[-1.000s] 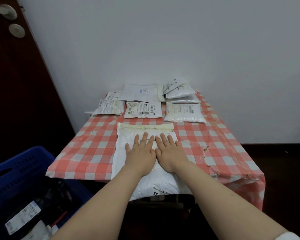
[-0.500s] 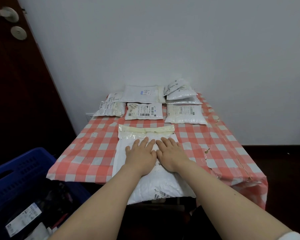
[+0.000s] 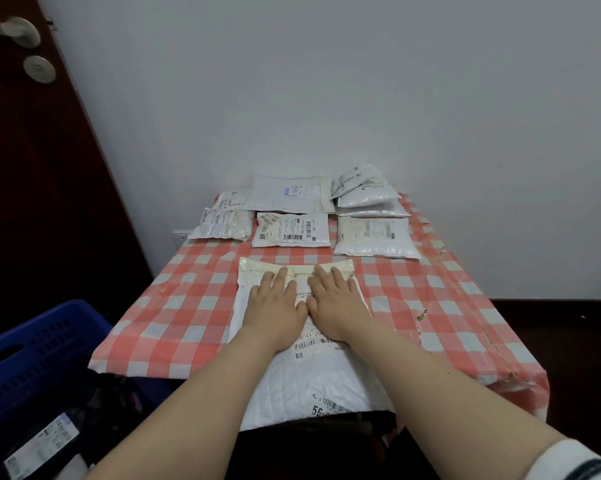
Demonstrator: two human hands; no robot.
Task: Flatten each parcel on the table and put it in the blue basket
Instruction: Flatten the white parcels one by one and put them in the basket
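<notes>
White and crinkled, the large poly mailer (image 3: 313,379) lay lengthwise on the red-and-white checked table (image 3: 174,306), its near end hanging over the front edge. Both hands were spread flat on its far half, palms down and fingers straight, gripping nothing. The left hand (image 3: 275,306) and the right hand (image 3: 337,303) lay side by side, thumbs almost touching.

Compared with a second before, they had slid away from the body along the mailer. The fingertips had stopped short of the cream sealing flap (image 3: 254,268) then, and now reached onto it. That read as a smoothing stroke pushing air toward the sealed end. It looked near its finish, since little of the mailer remained beyond the fingers. The near half showed creases yet seemed fairly flat, and the mailer itself had not shifted on the table.

Low at the left, beside the table, stood the blue basket (image 3: 42,341), already holding dark contents and a white label (image 3: 39,445). At the far end of the table, against the wall, several smaller white padded parcels (image 3: 290,230) waited, some stacked at the right. By that, this mailer seemed about ready to be lifted across to the basket, with most of the work left.
</notes>
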